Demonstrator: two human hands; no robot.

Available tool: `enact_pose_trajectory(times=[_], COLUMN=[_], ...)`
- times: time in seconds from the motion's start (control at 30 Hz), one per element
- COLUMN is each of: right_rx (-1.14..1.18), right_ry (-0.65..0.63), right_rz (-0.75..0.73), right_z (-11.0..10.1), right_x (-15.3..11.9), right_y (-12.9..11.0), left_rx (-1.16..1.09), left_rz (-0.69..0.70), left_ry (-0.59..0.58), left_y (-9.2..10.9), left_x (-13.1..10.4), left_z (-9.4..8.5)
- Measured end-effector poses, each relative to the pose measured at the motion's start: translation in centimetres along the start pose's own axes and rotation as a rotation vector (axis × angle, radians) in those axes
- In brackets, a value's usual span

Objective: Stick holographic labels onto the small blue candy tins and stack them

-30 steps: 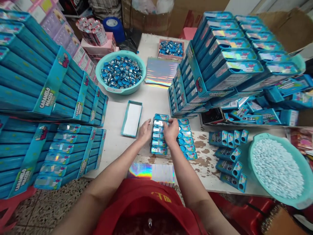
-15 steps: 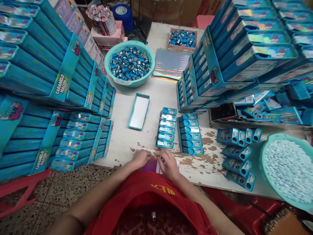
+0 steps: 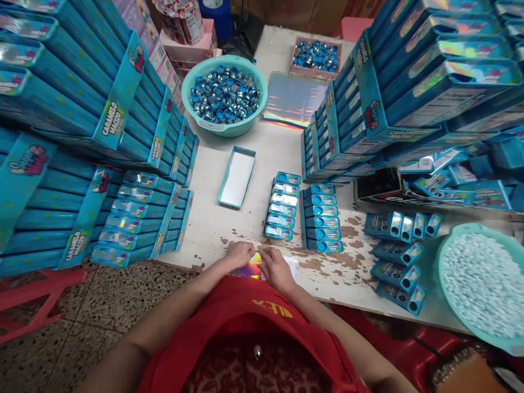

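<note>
At the near edge of the table, my left hand (image 3: pixel 240 255) is closed on a shiny rainbow-coloured holographic sheet (image 3: pixel 254 265). My right hand (image 3: pixel 278 269) pinches the same sheet from the other side, its fingertips close to the left ones. Part of a pale sheet (image 3: pixel 293 264) shows beside my right hand. Just beyond my hands stand two short rows of small blue tins, one row (image 3: pixel 283 210) on the left and another (image 3: pixel 323 221) on the right. Farther off lies an open shallow blue tray (image 3: pixel 220 200) with a white bottom.
Tall stacks of blue cartons rise at left (image 3: pixel 110 125) and right (image 3: pixel 372 120). A teal basin (image 3: pixel 190 117) holds blue and silver caps; a pink box (image 3: pixel 311 73) holds more. Several blue packs (image 3: pixel 395 273) lie near a basin (image 3: pixel 448 305) of white pellets. A silvery sheet (image 3: pixel 301 95) lies behind.
The sheet between my hands now shows bright yellow and red reflections where it looked purple. My hands have shifted slightly, and the whole view has moved a little.
</note>
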State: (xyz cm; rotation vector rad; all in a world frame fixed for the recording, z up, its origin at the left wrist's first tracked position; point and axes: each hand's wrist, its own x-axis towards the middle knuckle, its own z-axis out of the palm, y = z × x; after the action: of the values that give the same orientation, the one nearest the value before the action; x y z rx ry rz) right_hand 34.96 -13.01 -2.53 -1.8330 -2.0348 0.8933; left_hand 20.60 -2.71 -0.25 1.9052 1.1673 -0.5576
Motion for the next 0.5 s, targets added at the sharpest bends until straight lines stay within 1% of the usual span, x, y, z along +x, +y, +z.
enact_pose_trajectory(times=[0.2, 0.27, 0.33, 0.43, 0.5], right_rx=[0.020, 0.019, -0.002, -0.018, 0.055], right_ry=[-0.020, -0.008, 0.008, -0.002, 0.009], right_rz=[-0.102, -0.105, -0.073, -0.032, -0.006], right_z=[0.2, 0.0, -0.3, -1.6, -3.1], right_x=[-0.5, -0.5, -0.3, 0.1, 0.2], right_y=[0.3, 0.3, 0.0, -1.0, -1.8], left_rx=[-0.002, -0.004, -0.010, -0.025, -0.032], left_rz=[-0.026, -0.033, -0.034, -0.034, -0.032], left_ry=[0.002, 0.006, 0.008, 0.017, 0.016], left_y=[0.0, 0.0, 0.0, -0.1, -0.3], left_x=[0.1, 0.2, 0.3, 0.4, 0.2], left_z=[0.1, 0.2, 0.4, 0.5, 0.5])
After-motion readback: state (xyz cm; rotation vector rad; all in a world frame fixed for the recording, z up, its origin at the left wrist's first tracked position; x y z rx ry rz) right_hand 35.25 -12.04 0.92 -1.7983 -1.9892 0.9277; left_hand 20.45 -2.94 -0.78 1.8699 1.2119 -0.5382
